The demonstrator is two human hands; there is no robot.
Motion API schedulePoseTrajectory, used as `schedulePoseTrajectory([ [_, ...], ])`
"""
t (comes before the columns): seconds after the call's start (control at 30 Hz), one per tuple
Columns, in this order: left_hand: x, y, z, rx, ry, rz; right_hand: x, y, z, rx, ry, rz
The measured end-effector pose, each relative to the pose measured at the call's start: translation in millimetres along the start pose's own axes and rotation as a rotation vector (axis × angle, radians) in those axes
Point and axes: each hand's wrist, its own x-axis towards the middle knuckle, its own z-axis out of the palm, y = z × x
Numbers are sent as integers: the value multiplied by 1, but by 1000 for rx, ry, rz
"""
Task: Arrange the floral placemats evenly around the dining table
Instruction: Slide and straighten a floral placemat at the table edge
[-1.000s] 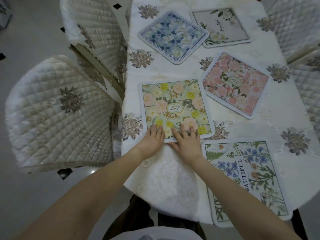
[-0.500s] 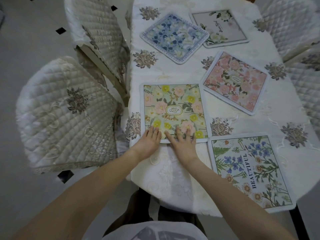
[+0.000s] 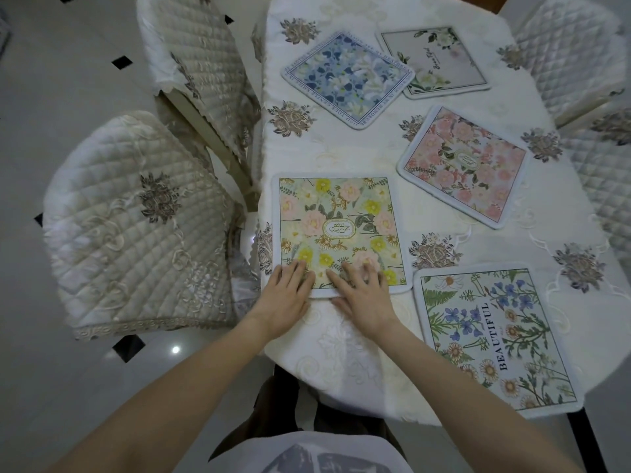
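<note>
- Surface point(image 3: 341, 158): oval, draped in a white embroidered cloth with grey-brown flower motifs; five floral placemats lie on it.
- Yellow-and-pink placemat point(image 3: 338, 230), marked "GARDEN" in a centre oval: flat at the surface's left edge, toward the near end, its sides roughly square to that edge.
- Left hand point(image 3: 285, 298): flat, palm down, fingers stretched out onto the near-left corner of the yellow-and-pink placemat. Pressing, nothing gripped.
- Right hand point(image 3: 363, 295): flat too, fingers spread over the near edge of the same mat, just beside the left hand. Nothing gripped.
- "BEAUTIFUL" placemat point(image 3: 491, 339), blue and daisy flowers on white: at the near-right part of the surface, its near corner at the surface's rim. Its far-left corner sits just beside the yellow-and-pink mat's near-right corner; contact cannot be judged.
- Pink placemat point(image 3: 466, 165): right of centre, turned at an angle to the edges.
- Blue placemat point(image 3: 348, 78): far-left part, turned diamond-wise.
- Grey-white placemat point(image 3: 440, 61): far end, its near-left corner tucked beneath the blue one's right corner.
- Quilted chairs: two along the left edge, near one point(image 3: 136, 227) and far one point(image 3: 198, 56); more at the right edge point(image 3: 573, 49).
</note>
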Motion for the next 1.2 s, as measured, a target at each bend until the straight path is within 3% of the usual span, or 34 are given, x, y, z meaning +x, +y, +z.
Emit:
schedulePoseTrajectory([
  [0.27,23,-1,-7,-135,27,-126,22,38,-4,144,38,139],
  [0.5,32,-3,-1,-156,55,-184,44,62,-13,295,112,392],
  [0.73,23,0,1,-157,64,-202,41,61,-15,368,100,357],
  [0.93,20,0,4,-121,52,-203,32,52,-4,173,108,264],
  [1.2,21,-1,-14,-117,-12,-187,26,53,-9,231,106,206],
])
